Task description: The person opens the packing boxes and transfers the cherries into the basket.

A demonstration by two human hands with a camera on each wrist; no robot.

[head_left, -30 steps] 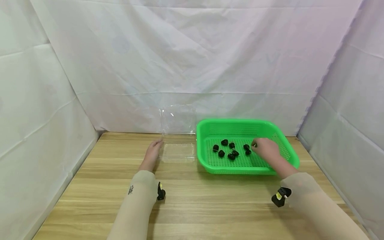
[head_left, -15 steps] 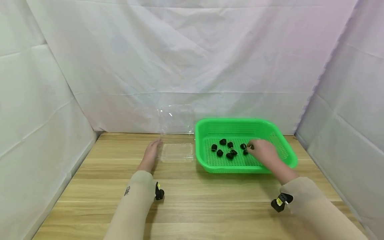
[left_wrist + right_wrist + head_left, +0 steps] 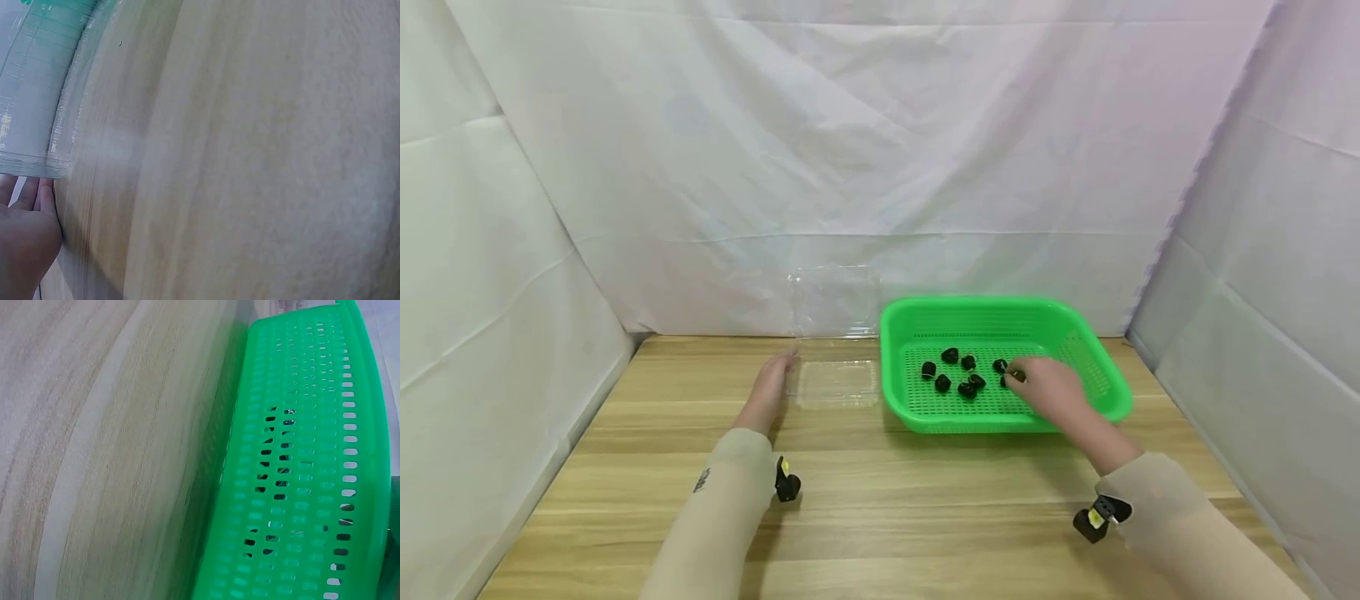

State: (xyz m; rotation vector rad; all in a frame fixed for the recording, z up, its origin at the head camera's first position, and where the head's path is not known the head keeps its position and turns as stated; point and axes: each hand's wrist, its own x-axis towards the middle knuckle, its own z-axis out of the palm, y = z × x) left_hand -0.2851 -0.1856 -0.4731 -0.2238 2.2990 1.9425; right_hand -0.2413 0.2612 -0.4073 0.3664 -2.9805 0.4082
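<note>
My left hand [image 3: 767, 387] lies at the left side of a clear plastic clamshell box [image 3: 837, 382], its fingers stretched along the wall; in the left wrist view the fingertips [image 3: 45, 190] reach the box's edge. The lid [image 3: 835, 302] stands upright behind. Over the green basket [image 3: 895, 408], my right hand [image 3: 1051, 390] pinches a small dark bundle [image 3: 1018, 377], partly hidden by thumb and fingers. Several small black bundles with thin pale ties, such as one bundle [image 3: 950, 356], lie on the basket floor. The right wrist view has only the basket's perforated side [image 3: 294, 462], hiding that hand.
The basket's raised rim [image 3: 977, 301] stands close to the box's right side. A wooden table [image 3: 880, 508] lies under everything. White cloth [image 3: 880, 150] hangs behind and at both sides. Each sleeve carries a black wrist camera [image 3: 787, 483].
My right hand has shifted slightly left and down inside the basket, toward the two rightmost bundles, still pinching the dark bundle. The left hand stays at the box. The head view has drifted slightly.
</note>
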